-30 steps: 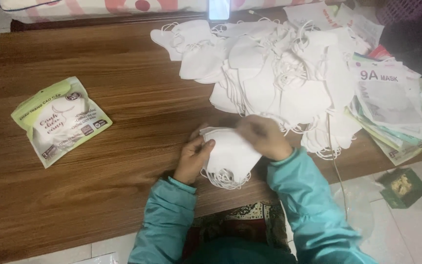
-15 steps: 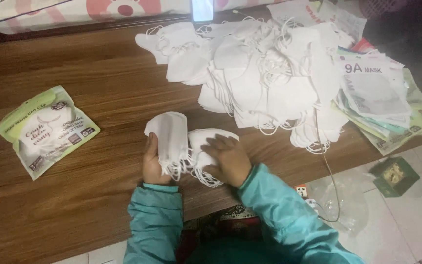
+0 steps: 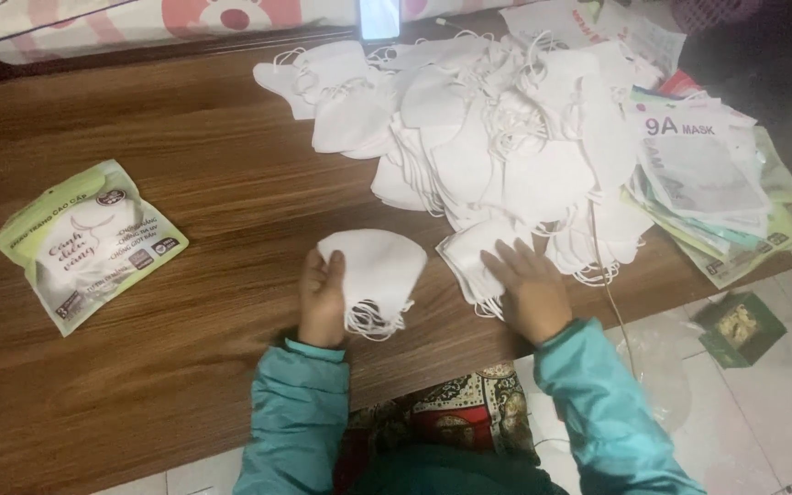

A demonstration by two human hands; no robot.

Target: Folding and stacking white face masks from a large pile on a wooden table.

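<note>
Right, head view: left hand (image 3: 322, 298) at 6 o'clock of wooden table (image 3: 185, 165), fingers pinching left edge of small stack of white masks (image 3: 373, 275). Right hand (image 3: 529, 289) at 5 o'clock, fingers spread flat, pressing second white mask stack (image 3: 471, 259), gripping nothing. Big loose heap of masks (image 3: 497, 128) at 1 o'clock. Green mask packet (image 3: 89, 243) at 9 o'clock, well apart. Pile of empty packets (image 3: 717, 183) at 3 o'clock.

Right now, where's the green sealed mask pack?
In the head view, the green sealed mask pack lies flat on the left part of the wooden table, apart from the left hand and far from the big pile of white masks.
</note>
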